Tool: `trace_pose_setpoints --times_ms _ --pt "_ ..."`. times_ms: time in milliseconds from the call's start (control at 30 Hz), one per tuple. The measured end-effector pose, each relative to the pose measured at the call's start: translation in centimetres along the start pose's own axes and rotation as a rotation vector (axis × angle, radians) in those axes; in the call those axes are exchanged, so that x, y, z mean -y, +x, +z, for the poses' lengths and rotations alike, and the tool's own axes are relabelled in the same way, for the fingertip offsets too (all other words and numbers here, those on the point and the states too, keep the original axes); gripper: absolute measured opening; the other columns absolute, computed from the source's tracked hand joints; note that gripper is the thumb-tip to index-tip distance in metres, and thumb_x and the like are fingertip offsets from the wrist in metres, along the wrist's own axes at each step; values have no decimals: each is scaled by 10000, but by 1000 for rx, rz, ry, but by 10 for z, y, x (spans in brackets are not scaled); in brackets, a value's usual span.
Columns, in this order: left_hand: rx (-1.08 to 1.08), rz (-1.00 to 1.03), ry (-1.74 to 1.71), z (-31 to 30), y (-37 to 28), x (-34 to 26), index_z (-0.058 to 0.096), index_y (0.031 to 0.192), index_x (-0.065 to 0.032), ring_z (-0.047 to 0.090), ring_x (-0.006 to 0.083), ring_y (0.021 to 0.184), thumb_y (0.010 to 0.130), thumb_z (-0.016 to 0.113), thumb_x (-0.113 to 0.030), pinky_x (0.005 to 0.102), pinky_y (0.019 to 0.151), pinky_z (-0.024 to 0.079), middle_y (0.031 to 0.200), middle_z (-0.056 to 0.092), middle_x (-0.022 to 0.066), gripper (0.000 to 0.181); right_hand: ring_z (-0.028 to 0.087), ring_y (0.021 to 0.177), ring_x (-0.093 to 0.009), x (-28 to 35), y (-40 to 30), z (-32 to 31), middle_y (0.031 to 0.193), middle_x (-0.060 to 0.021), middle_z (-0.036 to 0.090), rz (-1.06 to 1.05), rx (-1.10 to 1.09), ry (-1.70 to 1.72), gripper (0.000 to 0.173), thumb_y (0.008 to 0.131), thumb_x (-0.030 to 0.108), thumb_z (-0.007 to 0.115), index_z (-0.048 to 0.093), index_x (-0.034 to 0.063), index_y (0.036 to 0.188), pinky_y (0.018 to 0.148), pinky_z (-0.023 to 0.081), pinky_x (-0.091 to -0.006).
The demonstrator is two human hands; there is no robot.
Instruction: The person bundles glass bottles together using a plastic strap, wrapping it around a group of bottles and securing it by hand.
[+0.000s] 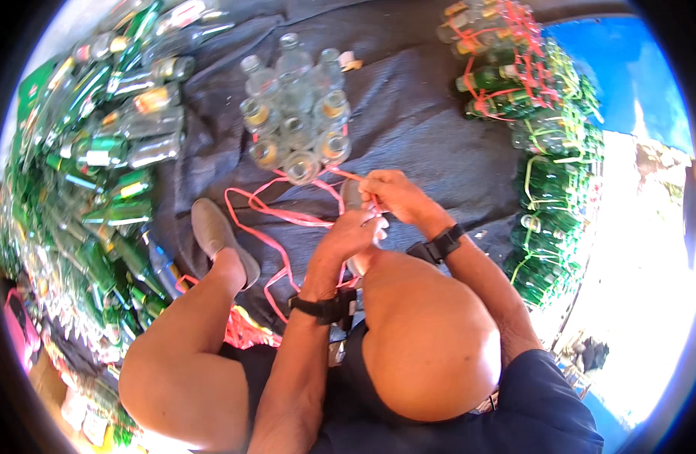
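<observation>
Several clear glass bottles [301, 169] stand upright in a tight cluster in front of me, with pink plastic twine [294, 216] showing around their lower part. A taut strand of it runs from the nearest bottle to my right hand [398, 194], which pinches it above my right shoe. Just below and to the left, my left hand [353, 231] also has its fingers closed on the twine, close to the right fingertips. Its fingertips are partly hidden. Loose loops of twine lie on the dark ground sheet [405, 119] between my feet.
Green and clear glass bottles [155, 153] lie in a large heap on the left. Bottle bundles [552, 227] tied with green and red twine are stacked on the right. My left shoe [214, 230] rests on the sheet. A blue surface [626, 74] is at upper right.
</observation>
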State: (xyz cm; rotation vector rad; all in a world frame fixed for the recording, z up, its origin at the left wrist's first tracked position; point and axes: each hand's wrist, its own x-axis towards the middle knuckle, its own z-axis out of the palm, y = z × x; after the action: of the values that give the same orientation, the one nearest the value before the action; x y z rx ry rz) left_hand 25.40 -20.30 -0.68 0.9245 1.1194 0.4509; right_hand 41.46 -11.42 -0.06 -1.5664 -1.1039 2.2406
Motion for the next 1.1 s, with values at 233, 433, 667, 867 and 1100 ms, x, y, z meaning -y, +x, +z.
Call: trace_pose_setpoints --times_ms 233,433,667,867,1100 --pt "-167 121 438 -18 -10 -19 744 992 17 711 408 833 988 554 -347 470 778 542 894 716 254 410 406 533 -53 16 -22 -10 709 36 506 76 -78 230 183 985 180 649 674 23 896 481 326 -240" --pt "-852 397 321 -20 -8 -37 700 1004 -29 700 409 822 939 662 -86 459 734 548 908 711 204 95 448 615 -30 41 -36 0 739 62 558 -31 -213 -217 170 941 183 683 716 43 851 505 337 -231" --pt "-997 311 404 -10 -11 -46 431 1449 -62 691 456 1018 914 655 -49 524 793 566 1287 633 229 580 509 719 -42 56 -25 7 697 20 614 -262 -232 -459 215 931 130 682 680 -49 812 603 458 -288" --pt "-940 253 188 -6 -8 -72 328 1574 -51 670 435 1117 907 699 -64 481 913 548 1477 516 254 763 536 679 -70 81 -33 19 666 -88 631 -338 -229 -612 189 918 125 672 684 -50 846 603 478 -323" --pt "-910 420 209 -25 12 -60 328 1555 -27 611 409 1254 847 724 19 451 962 559 1493 510 233 813 672 676 -377 112 -38 33 773 -243 656 -500 -252 -882 151 891 121 652 678 -20 844 636 522 -434"
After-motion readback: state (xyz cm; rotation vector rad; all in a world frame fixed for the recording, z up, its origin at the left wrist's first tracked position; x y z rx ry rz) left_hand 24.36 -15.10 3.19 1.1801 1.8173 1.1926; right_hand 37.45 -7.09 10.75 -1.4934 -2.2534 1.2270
